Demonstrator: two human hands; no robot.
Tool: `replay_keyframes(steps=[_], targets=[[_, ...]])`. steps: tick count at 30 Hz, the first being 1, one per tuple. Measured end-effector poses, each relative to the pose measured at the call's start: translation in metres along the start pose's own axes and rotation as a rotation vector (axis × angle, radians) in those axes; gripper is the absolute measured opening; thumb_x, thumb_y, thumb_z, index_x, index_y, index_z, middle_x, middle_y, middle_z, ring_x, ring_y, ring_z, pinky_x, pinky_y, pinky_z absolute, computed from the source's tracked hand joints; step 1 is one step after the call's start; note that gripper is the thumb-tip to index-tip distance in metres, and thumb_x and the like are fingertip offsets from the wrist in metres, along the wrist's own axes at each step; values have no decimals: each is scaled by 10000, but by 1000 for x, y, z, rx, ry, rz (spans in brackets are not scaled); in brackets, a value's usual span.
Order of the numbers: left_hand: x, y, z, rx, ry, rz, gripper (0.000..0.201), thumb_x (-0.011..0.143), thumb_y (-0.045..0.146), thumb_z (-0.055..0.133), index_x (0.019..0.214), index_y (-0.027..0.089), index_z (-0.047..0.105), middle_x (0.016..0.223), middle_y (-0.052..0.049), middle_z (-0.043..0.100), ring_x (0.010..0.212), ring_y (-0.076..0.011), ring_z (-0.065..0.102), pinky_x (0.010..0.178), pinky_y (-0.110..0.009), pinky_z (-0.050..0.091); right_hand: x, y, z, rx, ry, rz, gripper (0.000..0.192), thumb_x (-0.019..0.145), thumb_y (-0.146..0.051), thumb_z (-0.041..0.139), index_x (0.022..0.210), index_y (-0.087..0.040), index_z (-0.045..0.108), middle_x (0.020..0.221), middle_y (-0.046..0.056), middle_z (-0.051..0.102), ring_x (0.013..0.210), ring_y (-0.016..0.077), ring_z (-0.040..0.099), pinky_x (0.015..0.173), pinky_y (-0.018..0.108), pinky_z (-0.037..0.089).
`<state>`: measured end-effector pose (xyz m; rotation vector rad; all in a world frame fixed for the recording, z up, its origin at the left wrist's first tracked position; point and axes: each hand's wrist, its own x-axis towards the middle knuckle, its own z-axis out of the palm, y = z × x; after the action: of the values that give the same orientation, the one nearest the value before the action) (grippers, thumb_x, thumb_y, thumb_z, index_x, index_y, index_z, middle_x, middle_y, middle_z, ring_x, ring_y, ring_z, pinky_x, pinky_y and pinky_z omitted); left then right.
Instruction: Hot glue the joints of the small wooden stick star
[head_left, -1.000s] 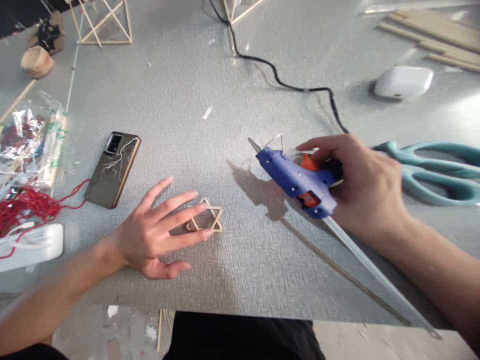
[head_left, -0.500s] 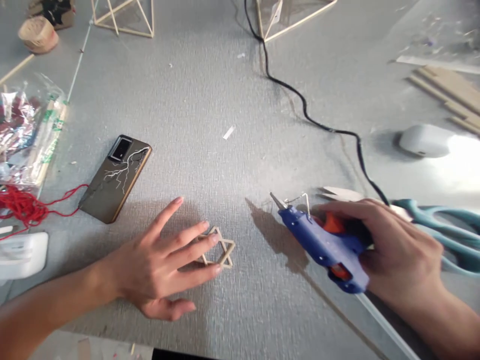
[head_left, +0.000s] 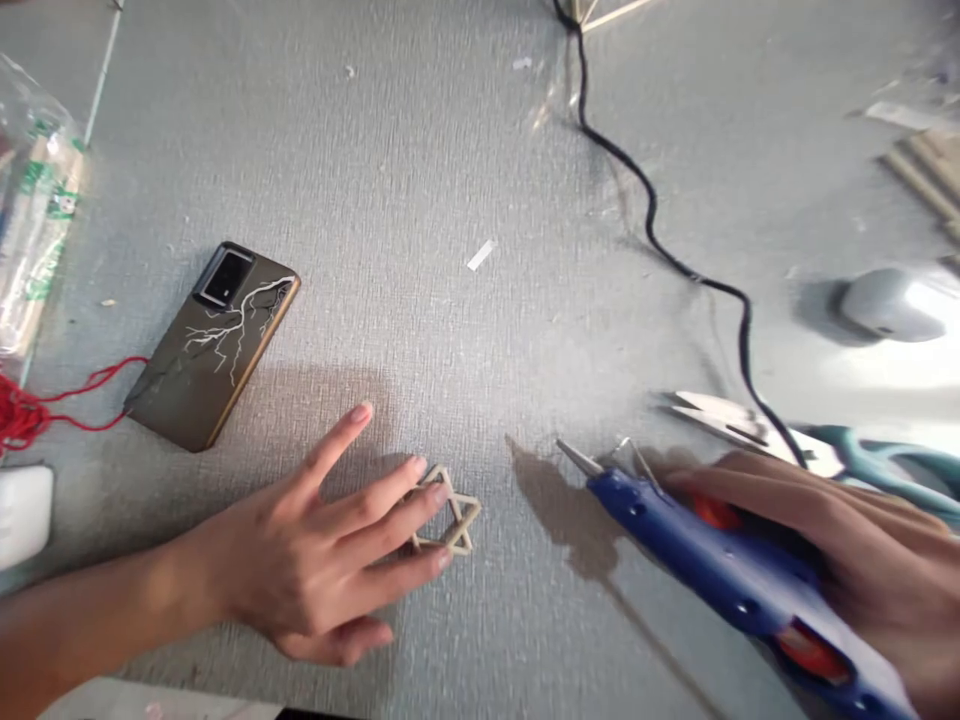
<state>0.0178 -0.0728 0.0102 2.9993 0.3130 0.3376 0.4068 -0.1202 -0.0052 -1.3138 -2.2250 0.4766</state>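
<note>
My left hand [head_left: 322, 550] lies palm down with its fingers spread. Its fingertips rest on a small six-pointed star [head_left: 471, 512] made of thin wooden sticks, covering the star's left part. In my right hand [head_left: 855, 550] is a blue hot glue gun [head_left: 712, 575] with orange parts. The gun's metal nozzle points up and left, to the right of the star and apart from it. A thin wire stand [head_left: 637, 458] sticks out near the nozzle. Beyond my right hand lie scissors [head_left: 885, 470] with teal handles, partly hidden by it.
A dark phone [head_left: 214, 345] with a lightning pattern lies left, beside red yarn [head_left: 22, 415] and a white object [head_left: 24, 515]. A black cord [head_left: 652, 215] crosses the table. A rounded grey-white object [head_left: 892, 303] stands right. Packaged sticks [head_left: 37, 230] lie far left.
The view has moved closer to the table, cutting off the stick frames at the top. The glue gun appears larger and further right and lower. My left hand stays on the star.
</note>
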Motion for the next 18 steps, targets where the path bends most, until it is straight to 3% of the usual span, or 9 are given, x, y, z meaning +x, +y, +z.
replay_keyframes(steps=[4,7,11,18], targets=[[1,-2,-2,7,-17,33,508,986,530,445,1345,234,648,1421,-129,636,1363,-326,537,1244,-752,78,5,-15,0,164,-29,3,461,933,-271,501,1331,-458,640,679,11,696,493,308,669,356,436,506],[1,-2,0,5,6,20,507,980,535,445,1328,234,657,1427,-132,632,1362,-332,539,1236,-766,96,7,-23,-1,231,-96,-3,403,943,-192,503,1244,-421,641,628,-4,648,490,265,643,370,386,484],[1,-1,3,5,31,38,504,985,524,419,1314,229,663,1425,-135,633,1344,-345,557,1216,-790,113,3,-24,3,208,-175,-86,347,934,-105,505,1178,-331,604,722,4,665,551,210,632,422,344,477],[2,1,3,-7,36,14,482,968,504,441,1303,241,668,1395,-108,657,1305,-352,589,1227,-772,117,0,-28,14,92,-156,-195,361,895,-48,487,1165,-275,564,760,8,670,560,188,628,432,326,473]])
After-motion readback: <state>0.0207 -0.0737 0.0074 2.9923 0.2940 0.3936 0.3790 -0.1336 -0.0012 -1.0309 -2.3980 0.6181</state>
